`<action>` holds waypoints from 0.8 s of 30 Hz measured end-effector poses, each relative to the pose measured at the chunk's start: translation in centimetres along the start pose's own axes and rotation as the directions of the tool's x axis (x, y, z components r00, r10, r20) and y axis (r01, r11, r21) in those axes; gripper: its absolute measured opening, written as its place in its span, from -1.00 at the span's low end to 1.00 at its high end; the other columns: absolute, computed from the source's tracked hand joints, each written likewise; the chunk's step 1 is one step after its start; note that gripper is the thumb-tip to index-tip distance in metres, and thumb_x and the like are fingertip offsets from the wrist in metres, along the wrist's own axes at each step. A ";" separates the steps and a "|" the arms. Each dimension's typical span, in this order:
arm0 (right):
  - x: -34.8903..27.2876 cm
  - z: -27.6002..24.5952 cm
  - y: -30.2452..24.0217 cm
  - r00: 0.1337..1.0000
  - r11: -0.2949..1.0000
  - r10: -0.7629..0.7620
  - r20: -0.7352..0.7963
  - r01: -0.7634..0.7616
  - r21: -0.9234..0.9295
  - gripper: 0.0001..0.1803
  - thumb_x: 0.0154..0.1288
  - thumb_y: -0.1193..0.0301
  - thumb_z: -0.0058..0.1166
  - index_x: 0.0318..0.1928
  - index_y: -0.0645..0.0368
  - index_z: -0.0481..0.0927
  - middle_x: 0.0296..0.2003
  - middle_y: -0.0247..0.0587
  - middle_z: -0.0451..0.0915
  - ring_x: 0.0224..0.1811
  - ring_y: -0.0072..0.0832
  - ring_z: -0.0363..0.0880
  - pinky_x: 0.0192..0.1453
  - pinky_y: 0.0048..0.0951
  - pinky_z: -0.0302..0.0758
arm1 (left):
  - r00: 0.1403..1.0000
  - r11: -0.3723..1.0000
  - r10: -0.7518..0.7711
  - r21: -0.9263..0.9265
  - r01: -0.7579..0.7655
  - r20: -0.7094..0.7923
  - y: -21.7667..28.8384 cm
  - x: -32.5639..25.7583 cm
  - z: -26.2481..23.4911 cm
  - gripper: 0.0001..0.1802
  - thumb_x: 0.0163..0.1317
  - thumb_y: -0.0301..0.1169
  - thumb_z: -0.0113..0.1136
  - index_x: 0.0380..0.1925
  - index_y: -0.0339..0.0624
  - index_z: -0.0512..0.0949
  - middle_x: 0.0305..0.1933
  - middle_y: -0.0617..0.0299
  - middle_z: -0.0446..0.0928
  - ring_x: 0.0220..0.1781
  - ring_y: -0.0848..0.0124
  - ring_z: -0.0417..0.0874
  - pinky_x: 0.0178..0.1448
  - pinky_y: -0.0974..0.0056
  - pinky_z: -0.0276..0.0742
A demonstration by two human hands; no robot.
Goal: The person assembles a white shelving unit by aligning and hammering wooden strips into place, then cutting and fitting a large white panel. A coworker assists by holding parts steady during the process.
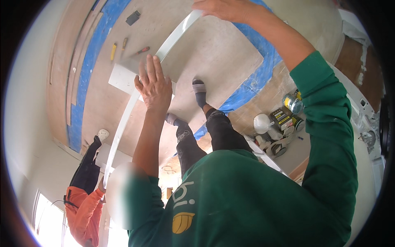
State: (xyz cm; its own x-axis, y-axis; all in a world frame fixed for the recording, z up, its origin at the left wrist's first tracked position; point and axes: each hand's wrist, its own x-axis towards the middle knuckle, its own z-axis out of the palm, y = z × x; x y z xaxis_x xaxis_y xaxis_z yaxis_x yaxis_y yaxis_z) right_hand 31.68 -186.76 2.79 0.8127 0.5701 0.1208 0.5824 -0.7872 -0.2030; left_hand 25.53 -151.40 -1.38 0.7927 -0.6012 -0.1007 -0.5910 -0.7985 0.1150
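Below left hand (154,88) and right hand (226,9): broad floor (230,53), bordered by blue tape (88,70) well to their left. White block (122,78) just beside left hand's little-finger side. Long white strip (177,33): axis diagonal, from right hand, past left hand, back leftward to co-worker's hand (101,185). Left hand open, palm down, fingers straight forward, contact with strip unclear. Right hand extended forward, fingers at strip's far end; grip cropped at top, cannot tell whether closed.

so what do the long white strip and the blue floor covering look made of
The long white strip: probably painted wood or plastic, smooth and glossy, as it catches light. The blue floor covering: likely thin plastic film or tape, by its wrinkled look.
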 end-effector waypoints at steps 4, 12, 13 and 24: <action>-1.0 2.8 1.3 0.997 1.000 -0.013 -0.072 0.013 0.004 -0.81 0.19 0.36 0.10 -0.21 0.14 0.62 -0.19 -0.07 0.62 0.00 -0.15 0.58 0.15 -0.14 0.48 | 1.000 1.000 0.004 0.011 -0.004 0.001 0.2 0.1 0.2 -0.03 0.18 -0.26 0.33 0.53 -0.14 0.04 0.62 0.16 0.00 0.60 0.09 0.02 0.53 -0.10 0.00; 0.4 2.0 1.3 0.999 0.999 -0.045 0.026 0.045 0.026 -0.89 0.16 0.35 0.10 -0.40 0.10 0.57 -0.33 -0.13 0.59 -0.12 -0.16 0.59 0.10 -0.14 0.46 | 0.999 0.999 -0.025 0.046 0.023 0.040 0.3 0.0 0.1 -0.04 0.20 -0.29 0.30 0.53 -0.14 0.01 0.62 0.14 -0.01 0.61 0.07 -0.01 0.54 -0.12 -0.03; 0.3 2.0 1.3 0.999 0.999 -0.046 0.019 0.046 0.014 -0.90 0.15 0.35 0.10 -0.42 0.09 0.56 -0.34 -0.14 0.58 -0.14 -0.17 0.59 0.09 -0.15 0.46 | 0.999 0.999 -0.019 0.038 0.017 0.041 0.4 0.1 0.1 -0.04 0.20 -0.28 0.30 0.54 -0.14 0.00 0.63 0.14 -0.02 0.61 0.06 -0.01 0.54 -0.15 -0.05; 0.0 1.1 1.2 0.999 0.998 -0.050 0.015 0.051 -0.036 -0.90 0.20 0.34 0.08 -0.38 0.05 0.57 -0.33 -0.21 0.57 -0.16 -0.27 0.57 0.05 -0.23 0.46 | 0.989 0.963 0.141 0.225 -0.147 0.043 7.0 9.2 -0.8 -0.07 0.29 -0.20 0.25 0.55 -0.05 -0.03 0.61 0.20 -0.03 0.59 0.03 0.06 0.50 -0.29 0.06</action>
State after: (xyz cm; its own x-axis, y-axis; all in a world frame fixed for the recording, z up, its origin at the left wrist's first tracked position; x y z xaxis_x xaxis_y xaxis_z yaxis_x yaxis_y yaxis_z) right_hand 32.41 -187.45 1.50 0.7821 0.6123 0.1159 0.6231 -0.7653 -0.1616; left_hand 28.79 -162.49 -0.74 0.6944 -0.7085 -0.1256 -0.7193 -0.6879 -0.0967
